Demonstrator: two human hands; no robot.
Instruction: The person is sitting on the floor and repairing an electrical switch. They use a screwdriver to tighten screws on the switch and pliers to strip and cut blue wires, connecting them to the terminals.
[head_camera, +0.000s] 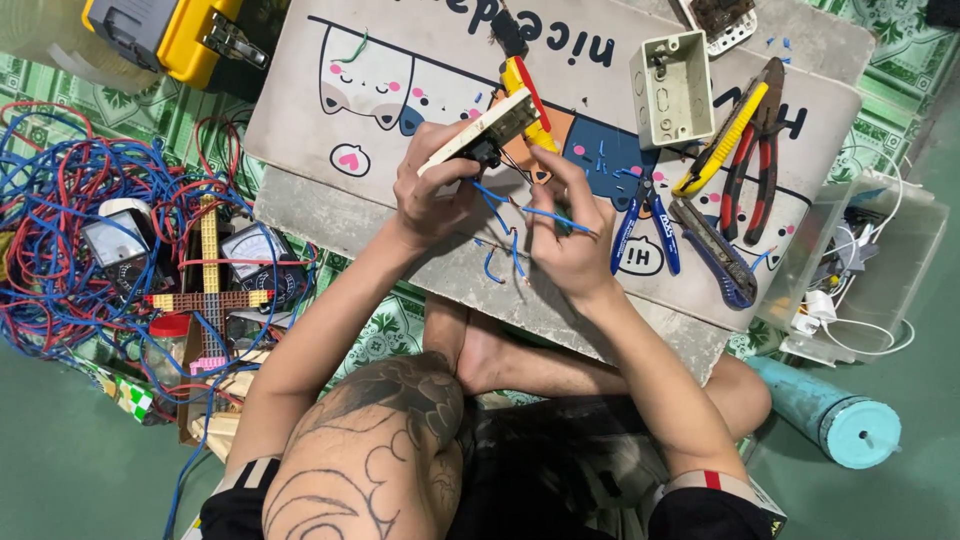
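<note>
Hands meet over the middle of the frame, above a low tabletop (300, 205) covered with a cartoon-printed mat (400, 60). The left hand (432, 195) is closed around a cream switch plate (480, 133), held tilted with its back turned toward the person; blue wires (497, 210) hang from its underside. The right hand (570, 240) pinches one blue wire (558, 215) between thumb and fingers, just beside the plate.

Behind the plate, a red and yellow screwdriver (528, 100) lies on the mat. To the right of it stands an open cream junction box (672, 88). Further right lie a yellow utility knife (722, 140), red-handled pliers (755, 150), blue-handled cutters (645, 215) and a dark blue utility knife (715, 255), all near each other on the mat.

At the left of the frame a tangle of red and blue wire (70, 210) spreads over the floor, with two analog meters (115, 240) lying in it. A yellow toolbox (165, 30) sits in the upper left corner. At the right edge a clear plastic bin (870, 270) holds white cables, and a teal cylinder (830, 410) lies on the floor at lower right, beside the person's knee.
</note>
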